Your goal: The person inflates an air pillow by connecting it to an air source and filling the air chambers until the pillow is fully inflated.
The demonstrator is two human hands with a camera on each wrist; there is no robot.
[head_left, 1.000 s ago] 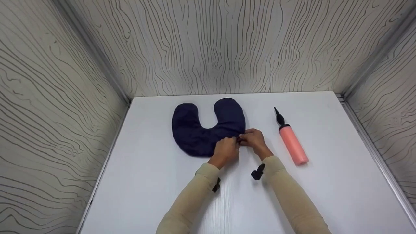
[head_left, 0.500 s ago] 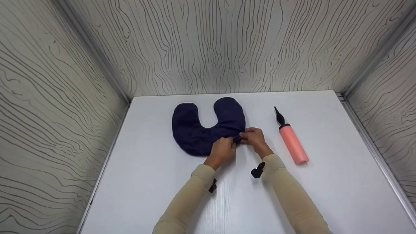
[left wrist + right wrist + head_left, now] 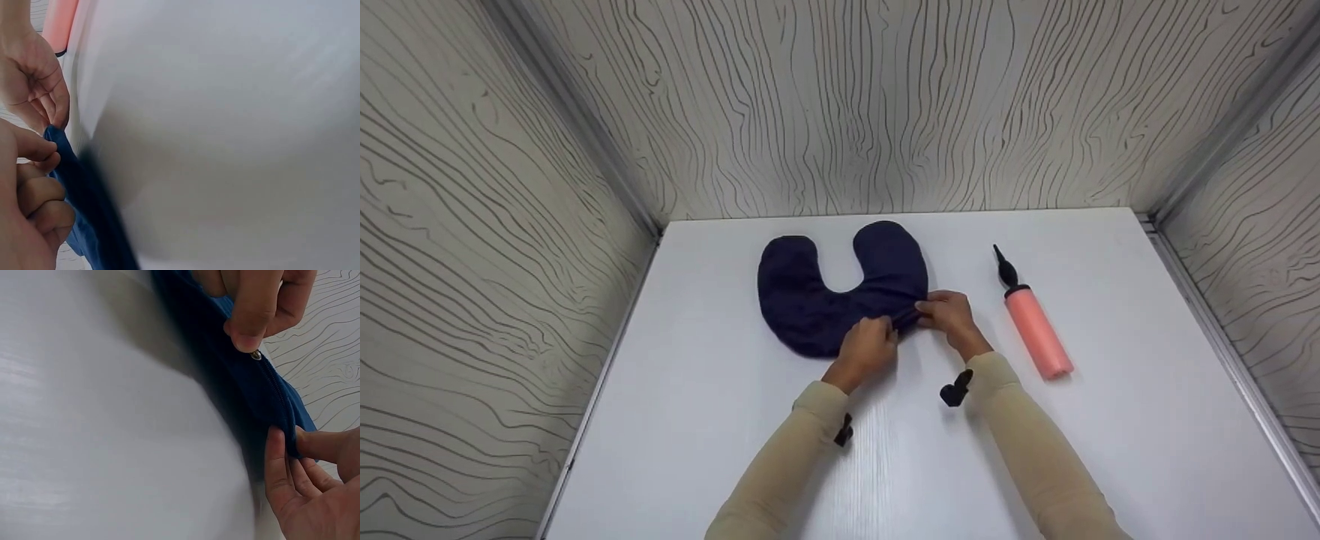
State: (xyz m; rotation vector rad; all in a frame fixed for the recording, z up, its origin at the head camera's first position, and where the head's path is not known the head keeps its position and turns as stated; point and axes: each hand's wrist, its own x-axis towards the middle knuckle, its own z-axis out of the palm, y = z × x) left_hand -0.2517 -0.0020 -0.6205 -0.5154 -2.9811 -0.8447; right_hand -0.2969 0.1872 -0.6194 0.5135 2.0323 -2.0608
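A dark blue U-shaped neck pillow (image 3: 810,315) lies on the white table in the head view, its curved side towards the person. My left hand (image 3: 870,349) pinches the zipper pull at the pillow's near right edge. In the right wrist view a bit of the metal zipper pull (image 3: 256,355) shows at the left thumb's tip, and the closed teeth of the zipper (image 3: 275,385) run from it towards the right hand. My right hand (image 3: 951,316) pinches the fabric edge at the zipper's end between thumb and fingers. The pillow's underside is hidden.
A pink hand pump (image 3: 1038,334) with a black nozzle lies on the white table (image 3: 697,420), right of the right hand. Wood-grain patterned panels (image 3: 840,112) enclose the table at the back and both sides. A small black device sits at each wrist.
My left hand has slid left and slightly nearer along the pillow's edge, away from the right hand, baring more of the seam between them. The right hand holds almost the same spot.
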